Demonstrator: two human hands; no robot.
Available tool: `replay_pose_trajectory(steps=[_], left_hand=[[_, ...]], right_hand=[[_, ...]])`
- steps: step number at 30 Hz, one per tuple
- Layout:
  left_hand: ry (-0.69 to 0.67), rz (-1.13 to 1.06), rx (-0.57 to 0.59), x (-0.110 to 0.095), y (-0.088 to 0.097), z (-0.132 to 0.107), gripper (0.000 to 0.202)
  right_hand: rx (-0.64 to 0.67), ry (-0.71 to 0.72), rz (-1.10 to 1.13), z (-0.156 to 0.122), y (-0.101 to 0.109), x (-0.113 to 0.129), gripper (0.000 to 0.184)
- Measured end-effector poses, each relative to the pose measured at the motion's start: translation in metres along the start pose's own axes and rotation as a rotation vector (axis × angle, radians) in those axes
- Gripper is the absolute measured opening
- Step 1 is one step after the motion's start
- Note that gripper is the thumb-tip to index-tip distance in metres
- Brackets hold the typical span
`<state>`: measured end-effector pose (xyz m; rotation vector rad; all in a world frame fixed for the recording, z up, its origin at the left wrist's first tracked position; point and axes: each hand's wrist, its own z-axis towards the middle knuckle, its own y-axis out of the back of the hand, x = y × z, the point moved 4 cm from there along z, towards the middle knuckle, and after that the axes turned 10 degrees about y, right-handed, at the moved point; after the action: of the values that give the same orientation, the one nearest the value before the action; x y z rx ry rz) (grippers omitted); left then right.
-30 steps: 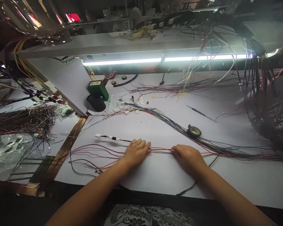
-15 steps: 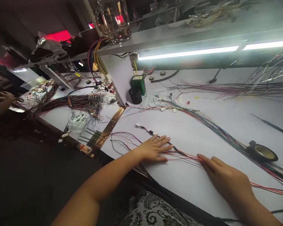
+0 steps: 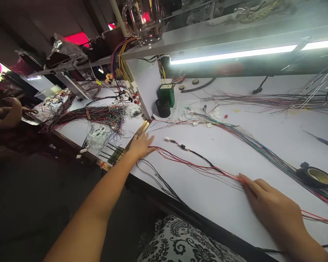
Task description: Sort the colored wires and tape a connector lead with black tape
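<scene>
A thin bunch of red and black wires (image 3: 196, 165) lies stretched across the white bench top (image 3: 229, 203). My left hand (image 3: 140, 145) rests flat at the bunch's left end, fingers stretched out, close to the brass strip (image 3: 136, 136) at the bench edge. My right hand (image 3: 273, 209) lies flat on the same wires further right, fingers extended and pressing them to the table. A short lead with white connectors (image 3: 177, 143) lies just beyond the bunch.
A thick multicoloured harness (image 3: 251, 142) runs diagonally to a tape roll (image 3: 315, 177). A green device (image 3: 166, 94) and black cup (image 3: 163, 107) stand at the back. Tangled wires (image 3: 93, 114) cover the neighbouring bench, where another person's hand (image 3: 12, 109) shows at far left.
My left hand slid left along the wires to their end near the brass strip. The right hand stayed on the wires. The view swung further left.
</scene>
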<state>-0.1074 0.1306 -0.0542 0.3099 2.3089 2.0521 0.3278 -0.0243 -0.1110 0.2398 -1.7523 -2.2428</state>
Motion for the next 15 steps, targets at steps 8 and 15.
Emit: replay_pose_trajectory(steps=[8,15], left_hand=[[-0.736,-0.291,0.039,-0.104,0.012,-0.107,0.039],[-0.595,-0.406,-0.275,-0.118,0.007,-0.132,0.009]], right_hand=[[0.085,0.458,0.400,-0.049,0.025,0.045,0.038],[0.172,0.407,0.636,-0.061,0.024,0.063,0.027]])
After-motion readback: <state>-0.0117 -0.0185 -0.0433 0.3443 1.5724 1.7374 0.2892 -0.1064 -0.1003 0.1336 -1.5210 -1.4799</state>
